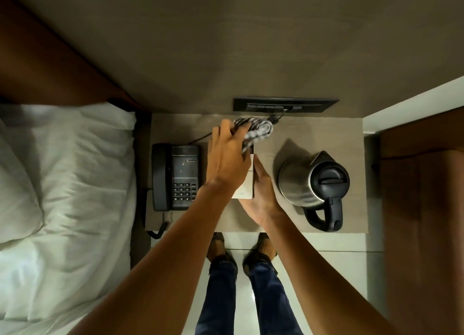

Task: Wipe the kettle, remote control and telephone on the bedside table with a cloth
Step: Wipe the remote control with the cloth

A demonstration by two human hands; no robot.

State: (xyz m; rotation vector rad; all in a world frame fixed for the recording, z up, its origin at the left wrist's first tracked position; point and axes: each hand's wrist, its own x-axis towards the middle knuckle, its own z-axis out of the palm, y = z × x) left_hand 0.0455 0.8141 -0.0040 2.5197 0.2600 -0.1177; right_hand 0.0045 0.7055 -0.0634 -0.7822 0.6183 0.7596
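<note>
On the bedside table (326, 134) a black telephone (175, 176) lies at the left and a steel kettle (313, 181) with a black lid and handle stands at the right. Between them my right hand (261, 196) holds a white remote control (244, 189) from below. My left hand (226, 156) grips a checkered cloth (256, 130) and presses it on the remote's far end. Most of the remote is hidden under my left hand.
A bed with white sheets and a pillow (62, 184) lies to the left. A black switch panel (283, 105) sits on the wall behind the table. A brown wooden panel (421, 209) stands at the right. My feet (241, 249) are on the pale floor.
</note>
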